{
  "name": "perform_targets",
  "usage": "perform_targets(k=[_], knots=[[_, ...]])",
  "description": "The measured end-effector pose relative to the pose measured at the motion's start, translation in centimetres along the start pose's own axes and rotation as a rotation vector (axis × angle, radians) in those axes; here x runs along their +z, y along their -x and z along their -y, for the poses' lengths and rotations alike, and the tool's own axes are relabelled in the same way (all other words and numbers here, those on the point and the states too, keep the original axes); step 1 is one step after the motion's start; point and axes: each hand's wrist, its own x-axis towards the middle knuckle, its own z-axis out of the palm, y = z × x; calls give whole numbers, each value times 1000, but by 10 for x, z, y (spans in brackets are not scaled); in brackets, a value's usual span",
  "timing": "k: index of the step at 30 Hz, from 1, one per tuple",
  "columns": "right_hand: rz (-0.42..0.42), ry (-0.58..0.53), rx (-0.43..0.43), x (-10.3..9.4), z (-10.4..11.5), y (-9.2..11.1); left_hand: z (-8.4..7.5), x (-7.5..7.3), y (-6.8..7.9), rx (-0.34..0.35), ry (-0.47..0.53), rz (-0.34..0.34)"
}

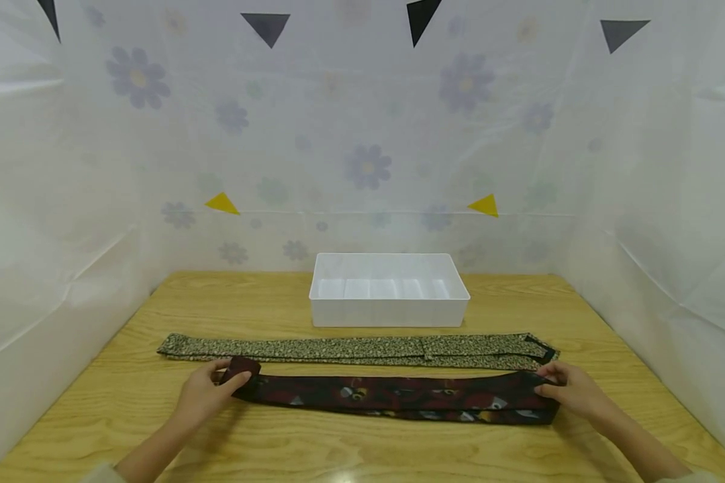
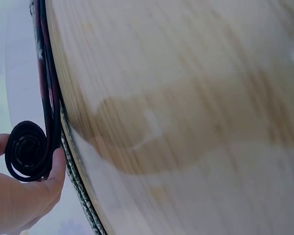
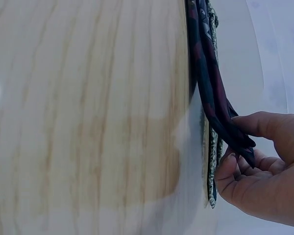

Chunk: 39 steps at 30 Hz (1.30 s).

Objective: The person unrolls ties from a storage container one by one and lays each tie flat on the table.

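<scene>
A dark red and black patterned necktie (image 1: 399, 396) stretches left to right between both hands, partly rolled at its left end. That roll, a flat spiral (image 2: 27, 149) in the left wrist view, is gripped between thumb and fingers of my left hand (image 1: 205, 389). At the other end, my right hand (image 1: 574, 389) pinches the tie's layered tip (image 3: 240, 142) between thumb and fingers. Just behind it lies a second necktie (image 1: 338, 347), green-beige with a speckled pattern, folded lengthwise in half and flat on the table.
A white rectangular plastic box (image 1: 389, 312), open at the top, stands at the back middle of the wooden table (image 1: 362, 449). White sheeting (image 1: 362, 121) with printed flowers encloses the back and sides.
</scene>
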Motion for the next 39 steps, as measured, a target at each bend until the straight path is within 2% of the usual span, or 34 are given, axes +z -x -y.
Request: perform_targets(k=[14,39], knots=[[10,-15,19,-10,-13,3,-7,12,4,21,23,-6],[22,58,63,-32,-31,8,-24,32,10,53,113,-3]])
